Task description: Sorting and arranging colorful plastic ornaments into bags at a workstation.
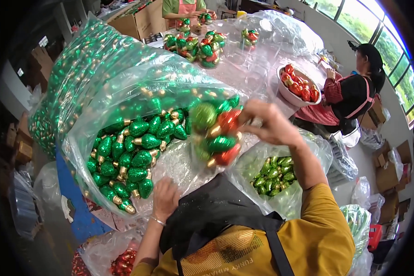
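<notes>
My right hand [273, 124] is closed at the edge of a clear container of bulb-shaped ornaments [221, 143], lifted in front of me. Red, dark green and light green glitter bulbs with gold caps fill it; motion blurs its outline. Low by the plastic on the table is my left hand [165, 198], its fingers smeared by motion, so its grip is unclear. Left of both hands, green glitter bulbs [140, 158] spill from the mouth of a large clear plastic bag [124, 78]. An open bag of light green bulbs [273, 176] lies under my right forearm.
Several filled clear containers [209, 50] stand on the far table. A white basin [287, 94] of red bulbs is at the right, beside a seated person [354, 92]. Another person [184, 9] works at the far end. Red bulbs [123, 261] lie in a bag at lower left.
</notes>
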Demonstrator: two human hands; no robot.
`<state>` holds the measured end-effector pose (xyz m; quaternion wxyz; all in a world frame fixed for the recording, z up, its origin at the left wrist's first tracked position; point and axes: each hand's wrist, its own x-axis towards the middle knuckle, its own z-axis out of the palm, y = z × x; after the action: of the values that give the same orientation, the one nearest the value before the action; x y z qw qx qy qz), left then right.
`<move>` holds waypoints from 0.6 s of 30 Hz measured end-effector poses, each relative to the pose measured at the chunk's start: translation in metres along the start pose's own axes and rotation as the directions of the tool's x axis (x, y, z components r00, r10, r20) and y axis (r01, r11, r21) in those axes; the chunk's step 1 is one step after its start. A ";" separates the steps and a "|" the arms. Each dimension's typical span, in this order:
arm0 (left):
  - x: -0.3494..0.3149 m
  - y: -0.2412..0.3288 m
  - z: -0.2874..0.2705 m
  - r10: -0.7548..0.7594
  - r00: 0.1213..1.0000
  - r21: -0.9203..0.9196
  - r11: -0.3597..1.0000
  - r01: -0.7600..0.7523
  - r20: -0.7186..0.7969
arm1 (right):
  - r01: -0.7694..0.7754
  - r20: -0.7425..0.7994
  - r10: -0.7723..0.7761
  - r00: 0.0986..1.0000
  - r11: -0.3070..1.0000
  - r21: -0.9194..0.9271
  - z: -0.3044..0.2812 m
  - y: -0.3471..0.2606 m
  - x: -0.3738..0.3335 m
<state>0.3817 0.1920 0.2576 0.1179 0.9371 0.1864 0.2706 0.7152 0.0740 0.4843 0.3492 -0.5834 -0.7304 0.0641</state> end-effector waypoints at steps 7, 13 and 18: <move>0.003 -0.018 0.038 -0.173 0.984 -0.174 0.971 0.162 -0.046 | -0.255 -0.377 0.115 0.919 0.903 -0.346 -0.065 0.097 0.075; 0.016 -0.013 0.031 -0.111 0.991 -0.101 0.988 0.118 0.074 | -0.243 -0.385 0.023 0.922 0.810 -0.533 -0.028 0.282 0.134; 0.000 -0.014 0.036 -0.210 0.975 -0.147 0.964 0.220 0.075 | -0.268 -0.370 0.088 0.925 0.840 -0.472 0.034 0.338 0.154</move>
<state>0.3976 0.1997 0.2231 0.2242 0.9069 0.2619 0.2420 0.9566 0.3280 0.3562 0.2914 -0.7237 -0.5927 -0.2003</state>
